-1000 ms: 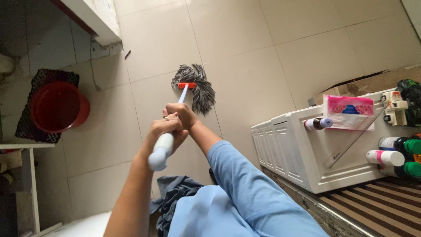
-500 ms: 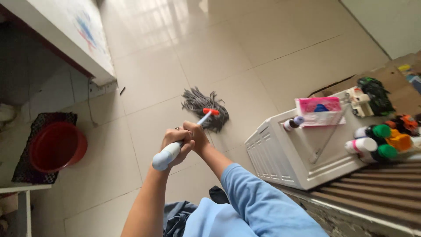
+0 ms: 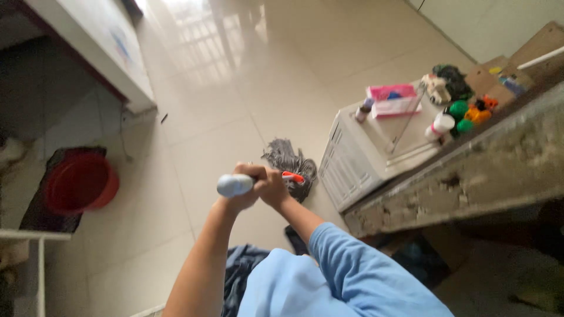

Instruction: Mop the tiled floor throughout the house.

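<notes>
Both hands' grip hides mop handle [image 3: 235, 184] middle.

soft daylight glares off the glossy tiled floor [image 3: 235, 76] at the top, the left edge sinks into shadow, and motion blur smears the whole tilted view, worst at the lower right.

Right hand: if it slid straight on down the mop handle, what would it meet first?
Probably the orange collar, just ahead of the right hand, then the grey mop head on the tiled floor. The steep view hides the gap.
</notes>
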